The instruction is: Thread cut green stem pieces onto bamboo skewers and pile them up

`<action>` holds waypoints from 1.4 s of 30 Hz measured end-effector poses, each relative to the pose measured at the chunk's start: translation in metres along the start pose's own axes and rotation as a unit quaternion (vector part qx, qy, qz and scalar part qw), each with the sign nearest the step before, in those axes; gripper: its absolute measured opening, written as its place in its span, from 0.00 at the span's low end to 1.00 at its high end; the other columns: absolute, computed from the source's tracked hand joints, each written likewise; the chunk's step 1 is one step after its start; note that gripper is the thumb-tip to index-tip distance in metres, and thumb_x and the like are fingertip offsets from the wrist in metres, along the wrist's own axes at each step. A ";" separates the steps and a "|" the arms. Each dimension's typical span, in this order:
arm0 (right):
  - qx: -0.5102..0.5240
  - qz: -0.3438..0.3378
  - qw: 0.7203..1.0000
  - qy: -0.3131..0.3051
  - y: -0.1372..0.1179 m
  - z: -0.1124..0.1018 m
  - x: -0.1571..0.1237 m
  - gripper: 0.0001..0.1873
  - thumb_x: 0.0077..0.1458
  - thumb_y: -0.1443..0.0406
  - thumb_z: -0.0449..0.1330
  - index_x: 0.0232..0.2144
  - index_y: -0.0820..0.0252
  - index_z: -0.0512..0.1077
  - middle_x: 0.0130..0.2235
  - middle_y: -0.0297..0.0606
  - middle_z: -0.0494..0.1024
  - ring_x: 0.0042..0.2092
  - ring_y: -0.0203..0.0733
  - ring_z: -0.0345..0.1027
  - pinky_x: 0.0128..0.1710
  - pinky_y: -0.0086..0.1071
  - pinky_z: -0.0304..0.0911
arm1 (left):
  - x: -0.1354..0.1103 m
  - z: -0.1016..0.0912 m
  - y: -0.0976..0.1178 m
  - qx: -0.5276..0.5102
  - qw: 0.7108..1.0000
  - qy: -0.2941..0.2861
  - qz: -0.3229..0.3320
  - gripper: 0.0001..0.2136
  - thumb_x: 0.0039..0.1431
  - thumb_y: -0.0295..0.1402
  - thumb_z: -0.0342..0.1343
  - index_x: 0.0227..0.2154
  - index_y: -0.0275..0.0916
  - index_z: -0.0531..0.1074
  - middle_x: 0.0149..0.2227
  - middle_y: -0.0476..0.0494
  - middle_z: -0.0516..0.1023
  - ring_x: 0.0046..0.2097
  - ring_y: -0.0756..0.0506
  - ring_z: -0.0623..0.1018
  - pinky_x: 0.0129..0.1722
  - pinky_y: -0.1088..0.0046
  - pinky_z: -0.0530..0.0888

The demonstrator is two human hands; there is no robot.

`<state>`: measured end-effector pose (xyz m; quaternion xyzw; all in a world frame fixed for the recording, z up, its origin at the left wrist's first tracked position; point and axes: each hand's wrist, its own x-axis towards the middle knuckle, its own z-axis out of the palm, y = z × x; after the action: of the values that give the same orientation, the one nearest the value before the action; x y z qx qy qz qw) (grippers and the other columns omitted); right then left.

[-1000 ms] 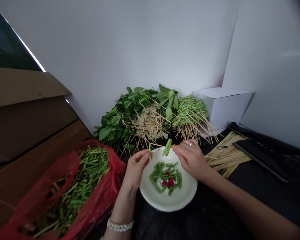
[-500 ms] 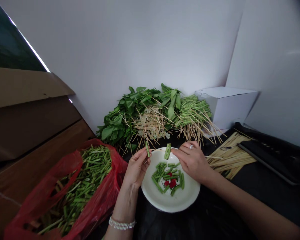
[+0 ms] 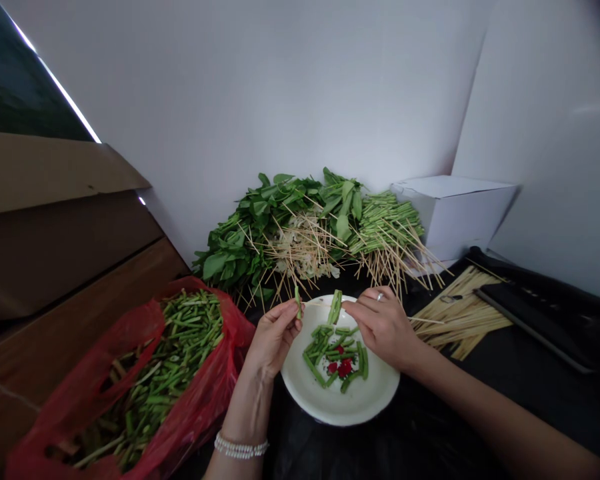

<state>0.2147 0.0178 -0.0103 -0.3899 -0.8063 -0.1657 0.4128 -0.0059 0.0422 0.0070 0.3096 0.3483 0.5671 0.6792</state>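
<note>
Over the left rim of a white bowl (image 3: 300, 397), my left hand (image 3: 276, 337) pinches a short green bean piece (image 3: 298, 303) between thumb and fingers. My right hand (image 3: 383, 325) is closed around a thin wooden skewer (image 3: 427, 321), whose back end sticks out past the hand to the right. Green bean pieces (image 3: 335, 307) are threaded on the skewer, just left of my right fingertips. The skewer's front end points at the piece in my left hand; whether it pierces it I cannot tell. Several cut bean pieces (image 3: 321, 343) lie in the bowl, over its red flower pattern.
A red plastic bag (image 3: 180, 413) full of cut green pieces stands at the left. Behind the bowl lie skewered leafy greens (image 3: 225, 253), pale skewered food (image 3: 303, 243) and skewered green stalks (image 3: 387, 217). Loose skewers (image 3: 463, 320) and a white box (image 3: 467, 207) are at the right.
Both hands keep nearly the same place over the bowl. The bean pieces on the skewer have tilted slightly, and the piece in my left hand has shifted a little to the right.
</note>
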 end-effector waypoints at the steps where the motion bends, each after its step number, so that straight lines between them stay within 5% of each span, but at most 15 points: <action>1: 0.003 0.001 1.000 -0.001 0.000 0.000 0.000 0.15 0.56 0.75 0.49 0.38 0.62 0.74 0.28 0.37 0.72 0.36 0.42 0.61 0.42 0.38 0.51 | 0.000 0.000 0.000 0.004 1.000 -0.001 -0.002 0.11 0.40 0.24 0.71 0.30 0.30 0.81 0.28 0.43 0.82 0.27 0.54 0.77 0.27 0.84 0.74; 13: 0.068 0.016 0.998 -0.003 -0.005 0.003 -0.002 0.15 0.58 0.75 0.47 0.35 0.62 0.74 0.28 0.38 0.71 0.35 0.42 0.60 0.41 0.37 0.52 | -0.002 0.000 -0.002 0.051 0.999 -0.012 -0.007 0.14 0.37 0.30 0.73 0.30 0.31 0.81 0.27 0.45 0.80 0.25 0.56 0.74 0.28 0.84 0.72; 19: 0.088 0.013 0.996 -0.021 -0.015 0.003 0.001 0.13 0.59 0.73 0.49 0.33 0.62 0.73 0.28 0.38 0.73 0.35 0.42 0.61 0.42 0.38 0.52 | -0.007 0.007 -0.018 0.161 0.985 -0.058 -0.004 0.11 0.39 0.33 0.72 0.26 0.33 0.81 0.22 0.48 0.77 0.23 0.56 0.70 0.26 0.82 0.68; 22: 0.069 0.011 0.997 -0.013 -0.014 0.001 0.002 0.13 0.59 0.74 0.49 0.33 0.62 0.74 0.29 0.39 0.74 0.35 0.42 0.62 0.42 0.38 0.52 | -0.007 0.006 -0.015 0.247 0.965 -0.079 0.047 0.10 0.45 0.35 0.69 0.31 0.36 0.82 0.28 0.45 0.81 0.28 0.51 0.74 0.30 0.77 0.70; 25: 0.040 0.016 0.999 0.005 -0.008 0.000 0.002 0.14 0.59 0.74 0.49 0.36 0.63 0.74 0.29 0.38 0.74 0.35 0.42 0.62 0.43 0.38 0.52 | -0.006 0.000 -0.010 0.417 0.896 -0.084 0.125 0.08 0.51 0.35 0.63 0.33 0.37 0.82 0.35 0.41 0.83 0.35 0.44 0.78 0.37 0.69 0.72; 29: 0.034 0.032 0.999 0.019 0.001 -0.001 0.002 0.14 0.59 0.74 0.50 0.39 0.62 0.74 0.28 0.37 0.74 0.36 0.42 0.63 0.43 0.38 0.52 | -0.009 -0.005 -0.007 0.647 0.728 -0.149 0.168 0.09 0.52 0.26 0.57 0.33 0.41 0.82 0.35 0.44 0.82 0.38 0.43 0.77 0.41 0.69 0.70; 32: 0.027 0.031 0.999 0.016 0.001 0.000 0.003 0.14 0.59 0.74 0.49 0.39 0.63 0.74 0.28 0.37 0.74 0.36 0.42 0.63 0.43 0.38 0.52 | -0.014 -0.006 -0.005 0.719 0.637 -0.229 0.158 0.16 0.47 0.20 0.53 0.31 0.45 0.81 0.36 0.47 0.81 0.41 0.44 0.76 0.43 0.70 0.69; 38: 0.011 0.027 1.000 0.002 -0.003 0.000 0.004 0.14 0.61 0.72 0.49 0.37 0.62 0.75 0.27 0.36 0.73 0.34 0.41 0.61 0.42 0.37 0.51 | -0.022 -0.002 -0.003 0.806 0.521 -0.236 0.154 0.17 0.40 0.18 0.53 0.27 0.43 0.82 0.33 0.43 0.76 0.42 0.40 0.71 0.43 0.64 0.67; 42: 0.015 0.029 0.999 0.005 -0.002 -0.001 0.004 0.14 0.62 0.72 0.49 0.35 0.61 0.75 0.28 0.36 0.73 0.35 0.41 0.62 0.42 0.37 0.51 | -0.023 0.003 -0.009 0.827 0.494 -0.229 0.140 0.13 0.41 0.19 0.56 0.25 0.42 0.82 0.34 0.40 0.77 0.43 0.37 0.71 0.43 0.61 0.65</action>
<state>0.2122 0.0173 -0.0067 -0.4065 -0.7947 -0.1436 0.4273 -0.0011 0.0183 0.0037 0.8933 0.4420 0.0161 0.0803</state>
